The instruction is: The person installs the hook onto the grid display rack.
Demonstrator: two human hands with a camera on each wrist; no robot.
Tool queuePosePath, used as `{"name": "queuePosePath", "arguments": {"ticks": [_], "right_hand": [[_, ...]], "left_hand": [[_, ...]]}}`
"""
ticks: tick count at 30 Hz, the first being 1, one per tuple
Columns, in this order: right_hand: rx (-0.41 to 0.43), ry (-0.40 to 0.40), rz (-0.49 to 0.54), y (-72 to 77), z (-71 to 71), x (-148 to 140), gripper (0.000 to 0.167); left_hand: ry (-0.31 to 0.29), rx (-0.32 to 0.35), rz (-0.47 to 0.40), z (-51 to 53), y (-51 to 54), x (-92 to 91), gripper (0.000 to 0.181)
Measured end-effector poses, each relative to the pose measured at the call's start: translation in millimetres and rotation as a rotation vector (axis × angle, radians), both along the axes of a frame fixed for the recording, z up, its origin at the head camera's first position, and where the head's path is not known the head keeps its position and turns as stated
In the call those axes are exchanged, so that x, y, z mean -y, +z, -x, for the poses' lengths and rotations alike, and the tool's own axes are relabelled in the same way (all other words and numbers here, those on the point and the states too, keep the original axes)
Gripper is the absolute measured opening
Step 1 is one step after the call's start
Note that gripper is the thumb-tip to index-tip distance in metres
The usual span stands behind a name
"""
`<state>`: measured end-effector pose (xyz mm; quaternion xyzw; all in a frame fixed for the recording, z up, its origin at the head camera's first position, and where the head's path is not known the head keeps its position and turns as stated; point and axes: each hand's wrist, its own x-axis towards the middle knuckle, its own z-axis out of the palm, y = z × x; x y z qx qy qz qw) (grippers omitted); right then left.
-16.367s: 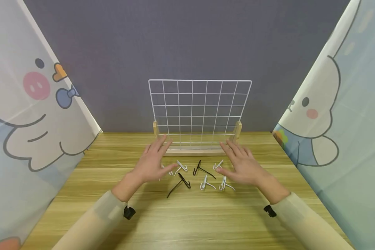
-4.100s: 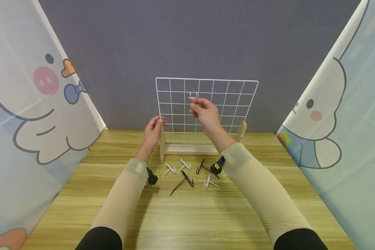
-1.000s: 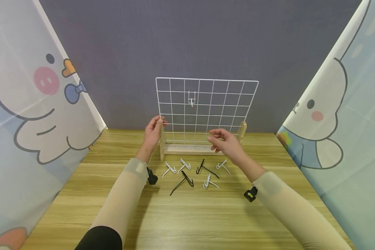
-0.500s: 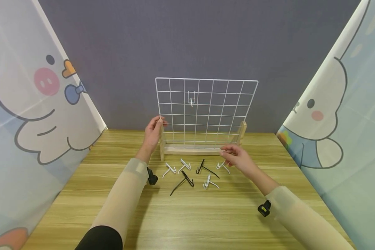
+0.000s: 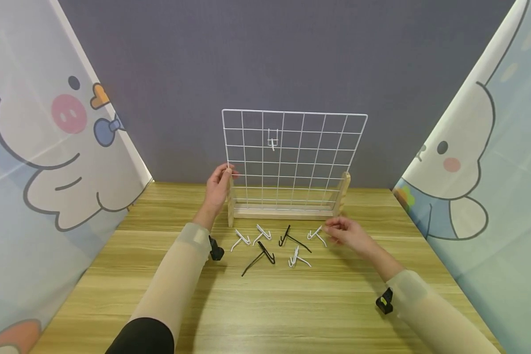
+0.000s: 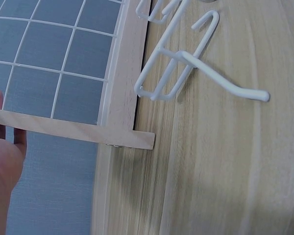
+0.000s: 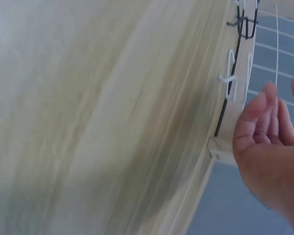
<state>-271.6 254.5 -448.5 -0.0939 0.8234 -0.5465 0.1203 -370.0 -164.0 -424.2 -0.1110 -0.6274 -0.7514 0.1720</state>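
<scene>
A white wire grid panel (image 5: 294, 112) stands upright in a wooden stand (image 5: 283, 214). One white hook (image 5: 272, 142) hangs from its upper part, left of centre. My left hand (image 5: 217, 188) grips the stand's left post, thumb in front; in the left wrist view this wooden post (image 6: 63, 128) crosses before the fingers. My right hand (image 5: 347, 234) is low at the right, its fingers loosely bent beside a white hook (image 5: 315, 233) on the table. In the right wrist view that white hook (image 7: 228, 78) lies apart from the fingertips.
More white hooks (image 5: 295, 257) and two black hooks, one nearer (image 5: 266, 252) and one farther (image 5: 285, 236), lie on the wooden table (image 5: 265, 314) before the stand. A grey wall (image 5: 292, 59) rises behind. Printed curtains (image 5: 460, 162) flank both sides.
Earlier the right hand was up at the grid with a white hook; that hook now hangs there. The right hand has since moved down and right to the table hook. The left hand stays put.
</scene>
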Motion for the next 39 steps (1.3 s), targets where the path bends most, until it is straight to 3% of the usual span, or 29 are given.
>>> {"name": "queuePosePath", "arguments": {"ticks": [6,18,26,33,39], "right_hand": [[0.042,0.083,-0.043,-5.8,5.7,-10.0,0.042],[0.104,0.101,-0.052,-14.3,15.4,-20.0,0.044],[0.091,0.166,-0.078,-15.0,17.2,-22.6,0.039],[0.059,0.206,-0.167,-19.2,17.5,-17.0,0.039],[0.033,0.154,-0.213,-24.5,14.9,-9.7,0.036]], "left_hand": [[0.01,0.012,0.016,-1.1,0.6,-2.1,0.038],[0.019,0.002,-0.006,1.5,0.1,-4.5,0.038],[0.004,-0.002,-0.01,0.3,0.9,-5.5,0.017],[0.018,-0.006,-0.003,0.2,1.1,-2.7,0.037],[0.012,-0.015,0.004,1.4,-0.4,-1.3,0.037]]}}
